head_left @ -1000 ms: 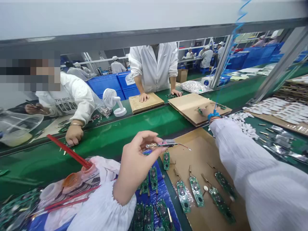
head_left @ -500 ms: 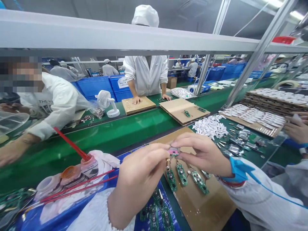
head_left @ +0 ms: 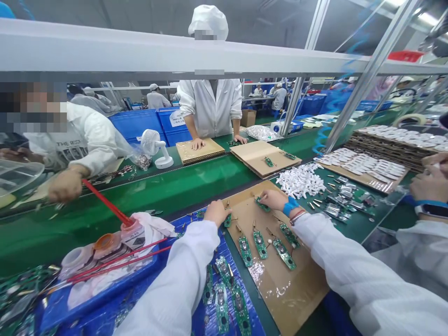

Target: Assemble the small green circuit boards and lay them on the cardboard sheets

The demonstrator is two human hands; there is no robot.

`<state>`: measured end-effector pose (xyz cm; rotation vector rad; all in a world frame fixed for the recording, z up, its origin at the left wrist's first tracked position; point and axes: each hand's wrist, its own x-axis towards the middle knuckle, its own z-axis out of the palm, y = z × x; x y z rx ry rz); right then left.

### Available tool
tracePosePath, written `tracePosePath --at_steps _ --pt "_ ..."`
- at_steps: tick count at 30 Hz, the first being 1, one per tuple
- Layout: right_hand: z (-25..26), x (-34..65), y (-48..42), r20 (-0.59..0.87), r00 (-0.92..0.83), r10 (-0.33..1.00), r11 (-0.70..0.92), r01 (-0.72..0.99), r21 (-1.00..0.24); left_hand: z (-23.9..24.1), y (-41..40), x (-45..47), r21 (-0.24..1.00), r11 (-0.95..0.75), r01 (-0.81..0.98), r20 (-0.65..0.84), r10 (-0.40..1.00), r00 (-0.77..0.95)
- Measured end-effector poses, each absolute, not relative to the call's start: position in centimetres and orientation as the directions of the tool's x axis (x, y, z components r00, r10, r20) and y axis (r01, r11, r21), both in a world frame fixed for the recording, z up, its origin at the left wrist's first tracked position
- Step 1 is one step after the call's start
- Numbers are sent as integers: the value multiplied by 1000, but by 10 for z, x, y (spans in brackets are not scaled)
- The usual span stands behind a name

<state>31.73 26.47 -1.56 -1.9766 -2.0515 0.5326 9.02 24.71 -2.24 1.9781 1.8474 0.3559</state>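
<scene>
My left hand (head_left: 216, 212) is stretched forward over the left edge of the brown cardboard sheet (head_left: 290, 308). Its fingers are curled at a small green circuit board (head_left: 227, 220) with a brass-coloured part on it. At the far part of the same sheet, my right hand (head_left: 275, 200), with a blue band at the wrist, pinches the end of another green circuit board (head_left: 261, 204). Between my arms several similar boards (head_left: 259, 243) lie spread on the cardboard. More boards (head_left: 222, 303) rest on the blue mat (head_left: 257, 322) beneath my left forearm.
A blue tray (head_left: 140, 280) at left holds bottles and red sticks. White plastic pieces (head_left: 301, 180) are piled at the right, beside metal parts (head_left: 338, 210). A green conveyor belt (head_left: 196, 179) runs beyond. Co-workers stand opposite, and another person's hands (head_left: 432, 182) are at right.
My hands have separated and reached forward, away from the small pink-faced part they held together. Another board now lies on the cardboard near my right forearm. The co-worker at left has moved a hand toward the red stick.
</scene>
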Motion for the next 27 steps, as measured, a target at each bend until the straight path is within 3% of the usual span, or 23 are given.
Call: tracePosePath --at_steps 4,7,13,16,18,21,24,27 --pt "-26 313 263 -29 -63 998 47 925 -376 -41 251 98 436 -3 900 -128 990 65" --pt "-14 299 248 33 -116 993 120 903 -412 -36 247 91 488 -17 873 -95 993 72" --pt "10 262 198 106 -354 929 337 693 -638 -2 202 87 698 -279 660 308 948 76" --pt "20 257 174 317 -419 851 511 516 -688 19 169 89 710 -417 567 489 872 28" --pt "27 259 162 516 -434 738 674 439 -595 28 153 89 685 -503 527 592 806 0" --pt "39 264 148 715 -437 546 820 456 -347 34 140 89 601 -657 454 739 674 -1" --pt "49 267 139 787 -437 435 860 462 -219 34 135 90 557 -739 379 798 603 1" --pt "53 269 136 800 -440 409 873 445 -202 34 133 91 566 -752 339 800 600 -6"
